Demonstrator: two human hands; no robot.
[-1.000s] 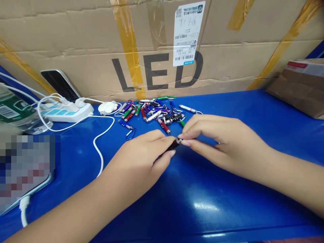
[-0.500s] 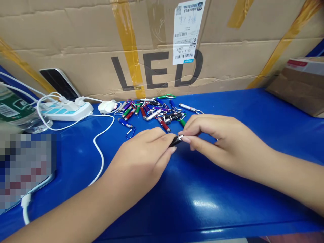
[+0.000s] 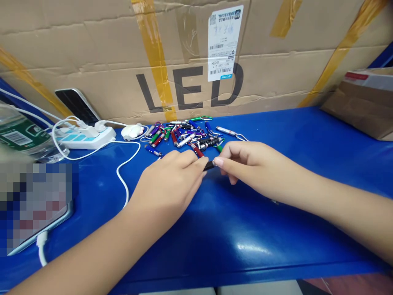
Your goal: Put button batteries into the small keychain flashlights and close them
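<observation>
Head view: we see our left hand [image 3: 172,184] and right hand [image 3: 248,168] meeting at frame centre, both pinching one small black torch [image 3: 210,165] between their fingertips, just above the blue table [image 3: 245,229]. Right behind the hands lies a pile of torches [image 3: 187,137] in red, green, blue, purple, silver and black, too tangled for us to count; our knuckles hide its near edge. At left we see one white power strip [image 3: 84,137], one white cable [image 3: 124,184] looping toward us, one dark phone [image 3: 76,105] leaning on the box and one bottle [image 3: 21,137]. One cardboard box [image 3: 107,61] fills the top, printed "LED", with one white label [image 3: 223,43] whose small print we cannot read. One brown parcel [image 3: 360,104] sits upper right.
</observation>
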